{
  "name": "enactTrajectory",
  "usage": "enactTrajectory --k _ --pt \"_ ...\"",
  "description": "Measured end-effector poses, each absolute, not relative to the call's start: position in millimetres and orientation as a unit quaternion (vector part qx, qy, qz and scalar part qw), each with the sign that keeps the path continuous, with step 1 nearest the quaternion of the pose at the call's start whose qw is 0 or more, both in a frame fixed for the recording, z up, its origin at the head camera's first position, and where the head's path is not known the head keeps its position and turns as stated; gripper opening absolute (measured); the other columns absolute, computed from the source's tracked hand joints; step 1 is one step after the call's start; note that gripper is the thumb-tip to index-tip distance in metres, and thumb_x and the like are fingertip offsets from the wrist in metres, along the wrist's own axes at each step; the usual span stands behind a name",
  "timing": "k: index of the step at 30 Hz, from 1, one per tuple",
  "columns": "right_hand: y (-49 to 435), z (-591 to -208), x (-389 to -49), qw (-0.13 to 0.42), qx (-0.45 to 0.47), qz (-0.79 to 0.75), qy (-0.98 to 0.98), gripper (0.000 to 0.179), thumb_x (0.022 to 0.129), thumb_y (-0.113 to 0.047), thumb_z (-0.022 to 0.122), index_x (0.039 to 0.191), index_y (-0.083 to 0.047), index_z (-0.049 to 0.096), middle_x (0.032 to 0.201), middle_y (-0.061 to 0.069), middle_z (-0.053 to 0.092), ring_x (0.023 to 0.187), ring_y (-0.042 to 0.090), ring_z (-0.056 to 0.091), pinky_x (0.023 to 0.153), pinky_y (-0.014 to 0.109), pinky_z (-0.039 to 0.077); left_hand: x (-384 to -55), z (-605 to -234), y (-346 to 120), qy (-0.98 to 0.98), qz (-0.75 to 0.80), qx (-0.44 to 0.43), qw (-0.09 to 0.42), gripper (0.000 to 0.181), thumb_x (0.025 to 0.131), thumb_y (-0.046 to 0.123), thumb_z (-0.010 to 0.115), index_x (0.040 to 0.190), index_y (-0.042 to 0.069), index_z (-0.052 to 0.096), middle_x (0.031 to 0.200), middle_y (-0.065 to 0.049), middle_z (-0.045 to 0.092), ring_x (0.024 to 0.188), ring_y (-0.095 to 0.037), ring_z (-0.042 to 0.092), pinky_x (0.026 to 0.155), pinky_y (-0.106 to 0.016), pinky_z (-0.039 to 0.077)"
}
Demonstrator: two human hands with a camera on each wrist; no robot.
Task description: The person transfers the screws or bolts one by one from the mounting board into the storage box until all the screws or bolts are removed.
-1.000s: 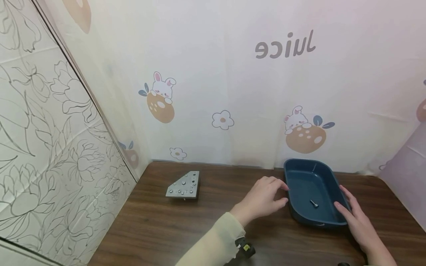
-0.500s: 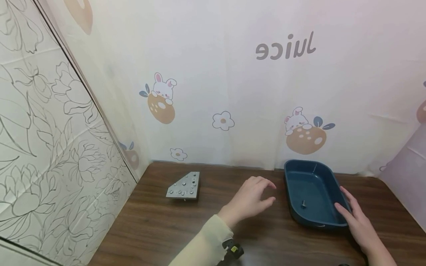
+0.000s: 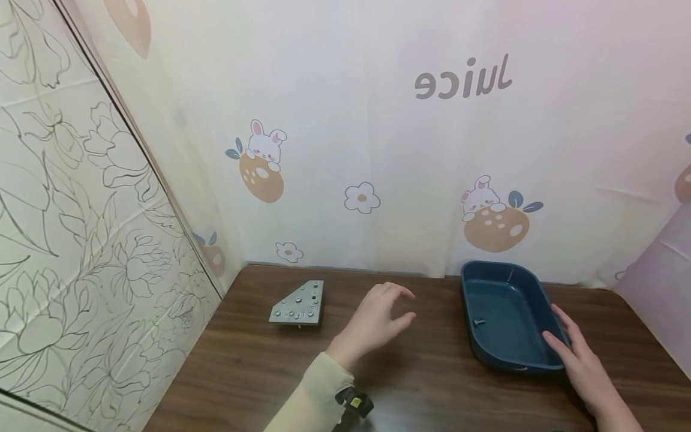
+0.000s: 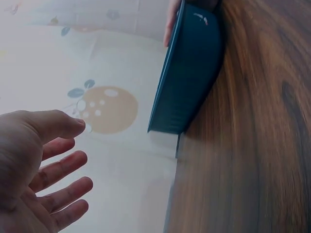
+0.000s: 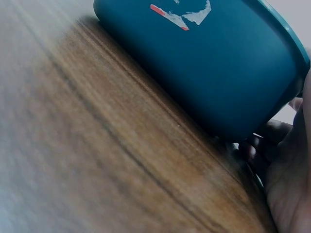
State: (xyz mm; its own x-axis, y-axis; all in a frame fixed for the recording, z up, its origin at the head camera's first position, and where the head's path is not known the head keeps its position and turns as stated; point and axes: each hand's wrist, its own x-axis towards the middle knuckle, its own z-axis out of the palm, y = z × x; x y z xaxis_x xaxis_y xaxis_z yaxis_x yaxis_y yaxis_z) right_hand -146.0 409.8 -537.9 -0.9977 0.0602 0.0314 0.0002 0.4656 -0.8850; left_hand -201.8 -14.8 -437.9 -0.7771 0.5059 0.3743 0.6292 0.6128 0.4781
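Left of the tray (image 3: 507,300), I see the left hand (image 3: 373,321), fingers half-spread, empty; the right hand (image 3: 582,360) grips its rim. Likely steadying; next move wants gentleness (1 screw (image 3: 478,322) inside).

This looks like a curtained-off corner, where creased hangings (image 3: 410,234) (rabbits (image 3: 264,145), flowers (image 3: 362,198), mirrored lettering (image 3: 468,81)) border a wood-grain tabletop (image 3: 426,378).

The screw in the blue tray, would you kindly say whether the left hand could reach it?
Probably yes: the left hand looks empty, the blue tray is uncovered, and the right hand holds the side opposite the screw.
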Motion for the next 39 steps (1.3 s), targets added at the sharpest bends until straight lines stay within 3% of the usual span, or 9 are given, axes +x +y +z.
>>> enactTrajectory --k 24,39 --pt "408 -541 -145 0.019 -0.027 0.522 -0.852 0.078 0.119 -0.043 0.041 0.175 -0.028 -0.011 0.178 0.028 -0.015 0.159 0.058 -0.019 0.113 0.089 -0.009 -212 -452 -66 -0.909 -0.329 -0.238 0.1 0.037 0.1 0.027 0.082 0.132 0.013 0.071 0.133 -0.003 0.071 0.128 -0.024 0.064 0.109 -0.046 0.052" --pt "412 -541 -146 0.026 -0.021 0.519 -0.854 0.077 0.119 -0.041 0.041 0.176 -0.027 -0.009 0.179 0.026 -0.016 0.158 0.059 -0.021 0.111 0.09 -0.009 -217 -453 -80 -0.898 -0.355 -0.237 0.104 0.037 0.098 0.021 0.083 0.132 0.011 0.07 0.133 -0.007 0.071 0.13 -0.029 0.064 0.109 -0.051 0.052"
